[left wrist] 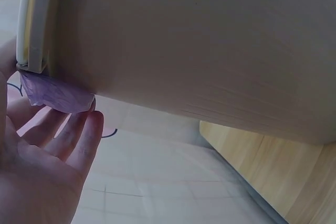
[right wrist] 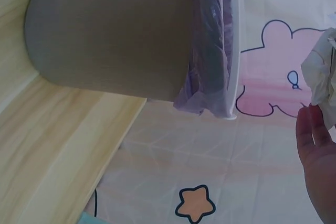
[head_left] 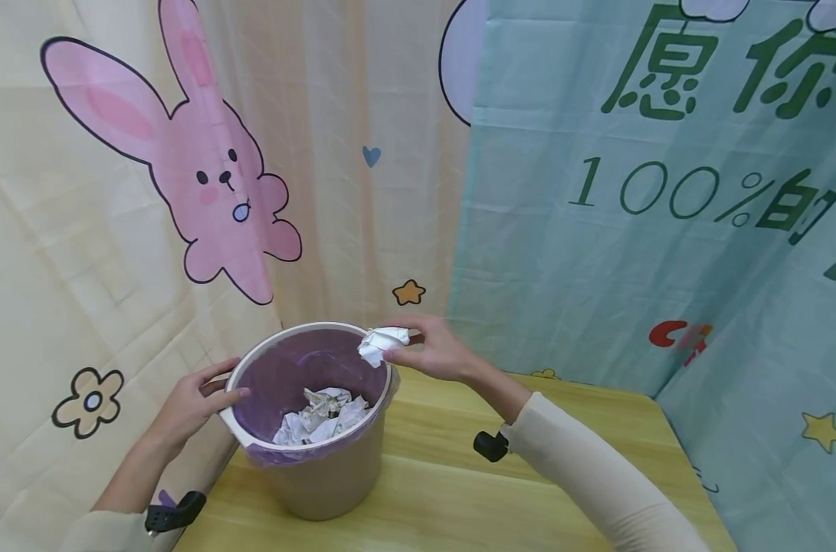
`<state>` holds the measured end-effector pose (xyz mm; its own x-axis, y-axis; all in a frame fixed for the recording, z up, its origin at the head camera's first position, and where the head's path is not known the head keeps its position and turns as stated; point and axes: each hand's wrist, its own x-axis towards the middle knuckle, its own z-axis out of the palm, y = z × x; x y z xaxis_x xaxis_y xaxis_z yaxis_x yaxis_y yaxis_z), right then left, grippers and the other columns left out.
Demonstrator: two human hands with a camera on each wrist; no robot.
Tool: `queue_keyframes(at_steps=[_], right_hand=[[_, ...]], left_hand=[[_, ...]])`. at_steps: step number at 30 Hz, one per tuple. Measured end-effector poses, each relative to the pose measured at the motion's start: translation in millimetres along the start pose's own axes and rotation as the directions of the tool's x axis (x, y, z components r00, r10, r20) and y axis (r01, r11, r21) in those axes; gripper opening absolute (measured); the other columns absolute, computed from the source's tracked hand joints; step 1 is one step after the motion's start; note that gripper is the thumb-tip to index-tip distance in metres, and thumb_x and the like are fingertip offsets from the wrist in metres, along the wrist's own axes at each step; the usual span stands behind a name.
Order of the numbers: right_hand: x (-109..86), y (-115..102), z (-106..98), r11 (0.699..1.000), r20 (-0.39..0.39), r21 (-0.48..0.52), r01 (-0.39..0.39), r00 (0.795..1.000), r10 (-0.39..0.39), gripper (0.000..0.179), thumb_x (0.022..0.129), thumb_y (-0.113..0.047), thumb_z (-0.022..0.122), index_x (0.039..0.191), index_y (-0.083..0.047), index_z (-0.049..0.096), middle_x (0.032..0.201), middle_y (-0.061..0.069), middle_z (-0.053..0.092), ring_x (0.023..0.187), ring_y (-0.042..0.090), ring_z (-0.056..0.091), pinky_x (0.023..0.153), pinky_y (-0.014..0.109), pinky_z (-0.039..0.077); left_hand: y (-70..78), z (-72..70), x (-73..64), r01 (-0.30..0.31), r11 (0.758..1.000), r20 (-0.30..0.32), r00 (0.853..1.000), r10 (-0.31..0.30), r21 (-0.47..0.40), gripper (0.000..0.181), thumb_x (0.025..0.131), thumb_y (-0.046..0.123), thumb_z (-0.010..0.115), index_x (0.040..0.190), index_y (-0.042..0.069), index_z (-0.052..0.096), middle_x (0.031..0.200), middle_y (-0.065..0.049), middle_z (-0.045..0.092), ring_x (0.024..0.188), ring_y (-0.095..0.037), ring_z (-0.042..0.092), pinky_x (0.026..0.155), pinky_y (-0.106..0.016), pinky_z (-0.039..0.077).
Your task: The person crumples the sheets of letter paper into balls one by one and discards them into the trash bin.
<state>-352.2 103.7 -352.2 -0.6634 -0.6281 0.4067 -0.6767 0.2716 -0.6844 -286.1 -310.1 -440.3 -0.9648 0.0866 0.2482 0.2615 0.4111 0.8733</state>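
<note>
A beige trash bin [head_left: 328, 487] with a white rim stands upright, lined with a thin purple bag [head_left: 269, 383] folded over its edge. Several crumpled white papers [head_left: 321, 420], some with brownish stains, lie inside. My left hand [head_left: 188, 406] grips the rim on the left, thumb over the top and fingers outside; the left wrist view shows those fingers [left wrist: 86, 140] by the bag's overhang. Over the rim's right side, my right hand [head_left: 434, 353] pinches a crumpled white paper [head_left: 383, 343] between thumb and fingers. In the right wrist view this paper [right wrist: 323, 74] is partly cut off.
The bin stands on a yellow wooden tabletop [head_left: 473, 491], which extends to the right. Printed curtains [head_left: 362, 222] hang behind and on both sides, close to the table edges. A dark camera strap [head_left: 176, 512] circles the left wrist; a camera [head_left: 490, 445] hangs at the right wrist.
</note>
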Motion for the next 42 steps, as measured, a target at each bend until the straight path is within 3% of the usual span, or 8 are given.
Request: queue_keyframes(at_steps=[8,17,25,33,36,42], right_hand=[[31.1,-3,27,0.997,0.065,-0.045,0.057,0.996,-0.054,0.048,0.09,-0.024,0.077,0.131,-0.001,0.069,0.123,0.009,0.069,0.109,0.014,0.061,0.087,0.031,0.059],[46.9,8,53,0.989,0.089,-0.141,0.037,0.996,-0.025,0.044,0.09,-0.028,0.079,0.129,-0.007,0.071,0.116,0.002,0.07,0.101,0.01,0.059,0.087,0.026,0.054],[48.2,14,61,0.983,0.097,-0.185,-0.009,0.995,0.027,0.057,0.095,-0.039,0.074,0.142,-0.009,0.063,0.14,0.006,0.063,0.13,0.021,0.057,0.109,0.034,0.044],[43.8,12,55,0.99,0.122,-0.143,-0.014,0.992,0.032,0.055,0.095,-0.035,0.073,0.142,-0.008,0.063,0.14,0.007,0.063,0.129,0.018,0.056,0.1,0.027,0.05],[41.5,12,52,0.991,0.131,-0.131,-0.014,0.991,0.031,0.053,0.095,-0.032,0.073,0.141,-0.007,0.063,0.139,0.007,0.063,0.128,0.018,0.056,0.099,0.029,0.052],[31.8,11,38,0.997,0.111,-0.082,-0.015,0.994,0.024,0.05,0.095,-0.026,0.073,0.139,-0.004,0.064,0.137,0.012,0.064,0.129,0.026,0.057,0.101,0.049,0.053]], left_hand=[[-3.0,-0.1,0.2,0.007,1.0,-0.005,1.0,-0.007,-0.012,0.065,0.097,0.015,0.074,0.149,-0.011,0.044,0.147,-0.034,0.047,0.112,0.0,0.059,0.084,-0.019,0.052],[-6.0,0.9,-1.7,0.001,0.999,-0.009,1.0,-0.002,-0.039,0.063,0.098,0.014,0.073,0.149,-0.011,0.044,0.145,-0.034,0.049,0.109,0.003,0.06,0.084,-0.019,0.053],[-6.5,-1.1,-2.2,0.013,1.0,-0.006,1.0,-0.013,-0.019,0.065,0.098,0.016,0.074,0.149,-0.011,0.044,0.146,-0.032,0.05,0.11,0.004,0.059,0.084,-0.019,0.052],[-5.4,-3.4,-2.9,0.005,1.0,0.004,1.0,-0.005,0.004,0.065,0.098,0.016,0.073,0.149,-0.011,0.043,0.147,-0.034,0.047,0.11,0.004,0.058,0.084,-0.02,0.052],[-5.4,-4.2,-2.6,0.007,1.0,0.01,1.0,-0.007,0.019,0.065,0.099,0.017,0.073,0.15,-0.01,0.043,0.147,-0.033,0.048,0.113,-0.003,0.06,0.084,-0.021,0.052],[0.3,-5.2,1.1,0.002,0.994,0.033,0.999,-0.005,0.108,0.068,0.096,0.018,0.075,0.148,-0.012,0.043,0.145,-0.035,0.049,0.124,-0.047,0.056,0.08,-0.026,0.056]])
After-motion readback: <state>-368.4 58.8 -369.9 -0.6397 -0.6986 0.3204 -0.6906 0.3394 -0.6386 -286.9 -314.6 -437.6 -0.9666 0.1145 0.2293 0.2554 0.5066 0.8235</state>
